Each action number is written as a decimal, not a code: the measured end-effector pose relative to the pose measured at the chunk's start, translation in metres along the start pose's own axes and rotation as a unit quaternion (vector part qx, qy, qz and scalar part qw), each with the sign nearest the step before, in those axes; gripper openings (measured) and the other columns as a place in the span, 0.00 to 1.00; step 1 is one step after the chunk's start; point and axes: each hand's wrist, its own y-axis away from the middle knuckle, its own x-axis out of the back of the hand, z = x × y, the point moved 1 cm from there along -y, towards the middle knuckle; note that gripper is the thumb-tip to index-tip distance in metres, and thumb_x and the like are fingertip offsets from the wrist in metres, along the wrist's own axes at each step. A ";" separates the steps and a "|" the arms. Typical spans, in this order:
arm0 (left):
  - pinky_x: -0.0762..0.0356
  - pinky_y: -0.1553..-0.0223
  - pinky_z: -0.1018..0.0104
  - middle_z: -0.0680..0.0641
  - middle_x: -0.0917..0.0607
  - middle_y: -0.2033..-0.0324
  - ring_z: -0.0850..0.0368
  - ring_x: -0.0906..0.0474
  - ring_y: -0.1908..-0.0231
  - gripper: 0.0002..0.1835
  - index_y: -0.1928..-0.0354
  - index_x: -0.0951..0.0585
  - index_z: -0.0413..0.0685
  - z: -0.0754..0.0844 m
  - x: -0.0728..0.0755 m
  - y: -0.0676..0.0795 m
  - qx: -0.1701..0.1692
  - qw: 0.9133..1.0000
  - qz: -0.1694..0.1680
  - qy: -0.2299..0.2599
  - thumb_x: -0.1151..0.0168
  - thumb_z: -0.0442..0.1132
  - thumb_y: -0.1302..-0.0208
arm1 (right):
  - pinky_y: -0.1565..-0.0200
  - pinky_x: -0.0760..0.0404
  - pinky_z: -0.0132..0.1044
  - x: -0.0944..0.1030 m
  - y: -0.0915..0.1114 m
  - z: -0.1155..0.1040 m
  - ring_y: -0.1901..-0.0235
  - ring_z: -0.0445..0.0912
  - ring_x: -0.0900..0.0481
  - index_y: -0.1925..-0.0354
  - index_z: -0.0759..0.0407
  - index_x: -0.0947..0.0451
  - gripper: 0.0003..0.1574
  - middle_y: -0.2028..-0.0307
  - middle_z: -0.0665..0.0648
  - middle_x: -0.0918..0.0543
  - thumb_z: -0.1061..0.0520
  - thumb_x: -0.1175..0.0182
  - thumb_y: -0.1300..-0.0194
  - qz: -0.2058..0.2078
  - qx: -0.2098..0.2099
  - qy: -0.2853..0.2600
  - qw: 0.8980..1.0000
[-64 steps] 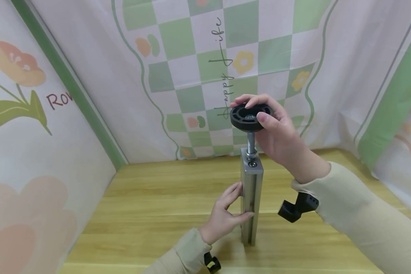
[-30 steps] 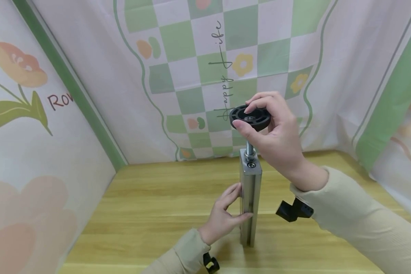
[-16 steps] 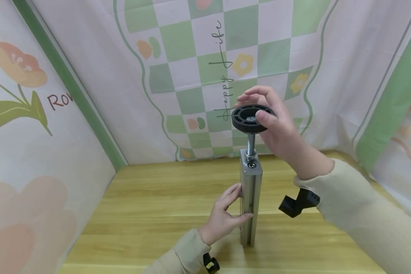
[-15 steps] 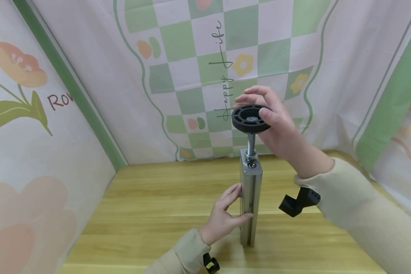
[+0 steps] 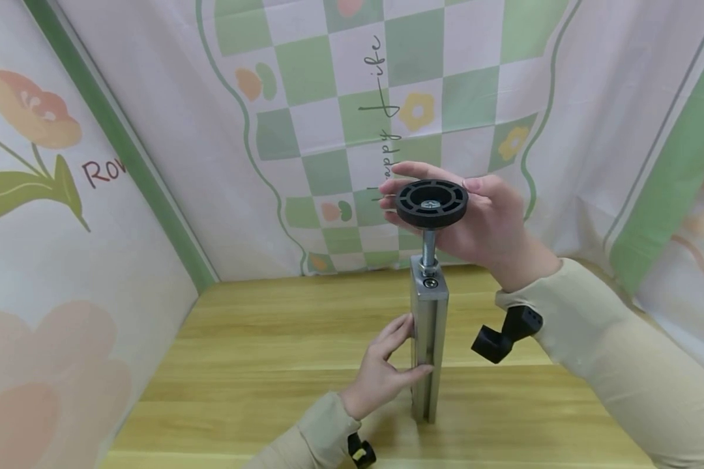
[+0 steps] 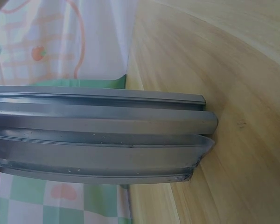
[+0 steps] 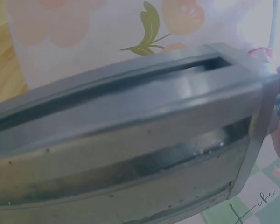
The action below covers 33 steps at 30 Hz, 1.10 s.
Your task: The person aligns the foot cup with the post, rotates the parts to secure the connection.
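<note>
An aluminium profile stands upright on the wooden table, its slotted lower end showing in the left wrist view. My left hand grips its lower part, thumb on the near face and fingers at the left side. From the end cap rises a threaded rod with a nut at its base. On top sits a round black levelling foot, a screw head in its middle. Behind the foot is my right hand, fingers stretched out to the left and thumb right at the rim.
The wooden table reaches back to a hanging cloth with green and white checks. Another printed cloth hangs along the left side. A black wrist camera sits below the right sleeve.
My right hand, whose thumb and fingers gripped the foot's rim a second ago, has loosened and swung round behind it with straighter fingers. My left hand and the profile stay in place.
</note>
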 end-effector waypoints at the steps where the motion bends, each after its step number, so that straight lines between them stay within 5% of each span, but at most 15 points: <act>1: 0.26 0.40 0.59 0.31 0.29 0.41 0.42 0.26 0.47 0.45 0.30 0.42 0.44 0.000 0.000 0.000 0.000 1.000 0.001 0.000 0.32 0.23 0.50 | 0.29 0.41 0.41 0.000 0.000 0.000 0.39 0.54 0.31 0.36 0.68 0.41 0.35 0.42 0.66 0.29 0.59 0.55 0.42 -0.007 0.001 -0.014 1.000; 5: 0.26 0.40 0.59 0.31 0.30 0.40 0.42 0.25 0.48 0.45 0.31 0.41 0.42 0.000 0.000 0.001 -0.001 1.000 0.001 -0.001 0.31 0.23 0.51 | 0.31 0.38 0.40 -0.002 0.000 0.002 0.40 0.55 0.30 0.38 0.71 0.38 0.34 0.43 0.67 0.28 0.63 0.56 0.44 -0.019 0.010 -0.031 0.999; 19: 0.25 0.40 0.59 0.33 0.30 0.40 0.43 0.26 0.48 0.47 0.30 0.43 0.46 0.002 0.000 0.000 -0.017 1.000 -0.005 -0.014 0.31 0.23 0.51 | 0.29 0.42 0.38 -0.003 0.005 0.002 0.38 0.53 0.33 0.34 0.72 0.43 0.34 0.42 0.65 0.29 0.61 0.59 0.37 -0.029 0.039 0.060 0.997; 26: 0.26 0.40 0.59 0.32 0.29 0.41 0.42 0.26 0.47 0.44 0.32 0.41 0.39 0.002 0.000 0.000 -0.008 1.000 -0.004 -0.008 0.32 0.23 0.51 | 0.32 0.39 0.34 -0.004 0.006 0.002 0.40 0.50 0.33 0.35 0.68 0.40 0.32 0.42 0.61 0.30 0.59 0.56 0.36 0.005 0.037 0.110 0.993; 33: 0.28 0.38 0.59 0.32 0.30 0.41 0.43 0.26 0.46 0.44 0.31 0.41 0.40 0.002 0.000 -0.001 0.002 1.000 -0.004 -0.002 0.32 0.23 0.50 | 0.35 0.34 0.35 -0.008 0.008 0.001 0.40 0.50 0.32 0.36 0.66 0.37 0.30 0.43 0.61 0.29 0.58 0.54 0.35 0.058 0.049 0.188 0.979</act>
